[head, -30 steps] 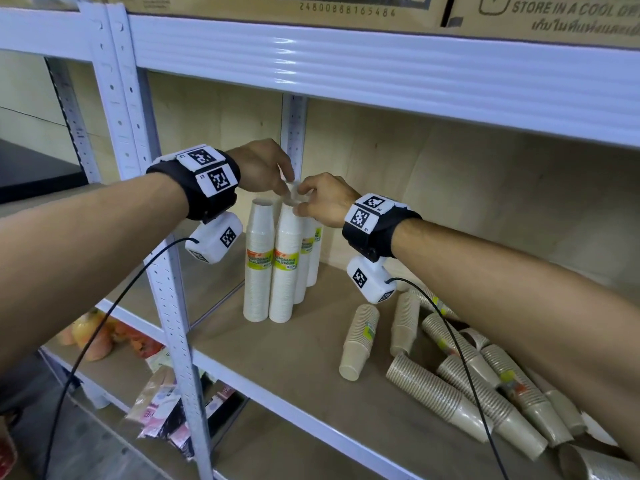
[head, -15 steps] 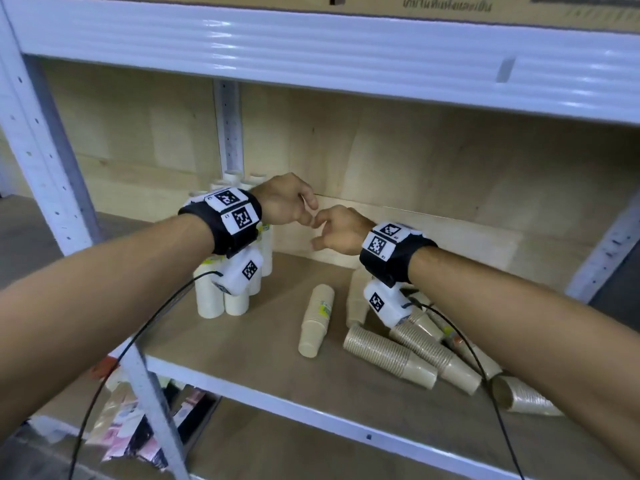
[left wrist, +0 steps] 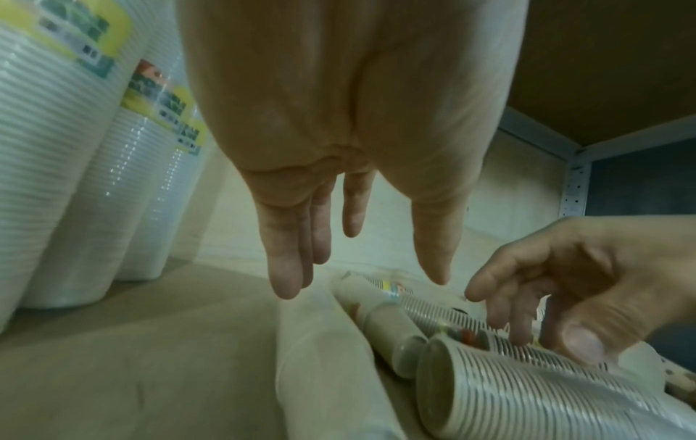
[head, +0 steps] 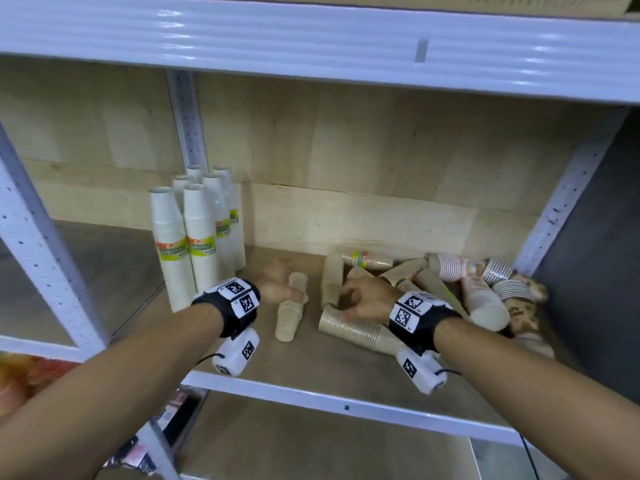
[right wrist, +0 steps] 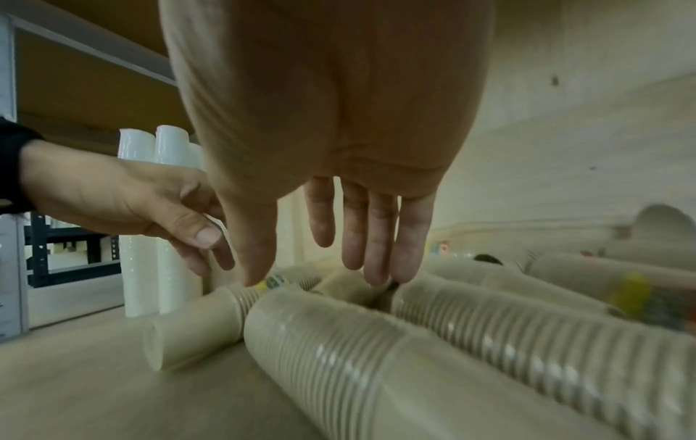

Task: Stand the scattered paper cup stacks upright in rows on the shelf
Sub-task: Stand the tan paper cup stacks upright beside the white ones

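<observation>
**Both hands reach down to the fallen beige cup stacks**

The white metal shelf with a pale wooden board (head: pixel 346 362) carries everything here. At its back left corner stands a tight group of tall white paper cup stacks in clear wrap with green-and-yellow labels (head: pixel 194 237), upright and touching one another in short rows. Along the right half, toward the back right corner, lies a heap of toppled beige ribbed paper cup stacks (head: pixel 408 271), crossing and leaning on each other, some with printed patterns.

Between the two groups, near the middle of the shelf, a plain beige sleeve of nested cups lying on its side (head: pixel 292 310) points toward the front edge. Just right of it, a ribbed beige stack nearest the front edge (head: pixel 353 329) lies across the board.

The left hand (head: pixel 277 284) hovers over the plain sleeve with fingers straight and spread, holding nothing; whether it touches the sleeve I cannot tell. The right hand (head: pixel 367 299) hangs just above the ribbed stack, fingers loosely extended, also empty.

These stacks look light and slightly springy; the thin film wrap is likely slippery, and the paper walls would dent under a hard squeeze. A grasp round the middle of the sleeve seems safest, so it does not bend or telescope apart when tipped up.
</observation>
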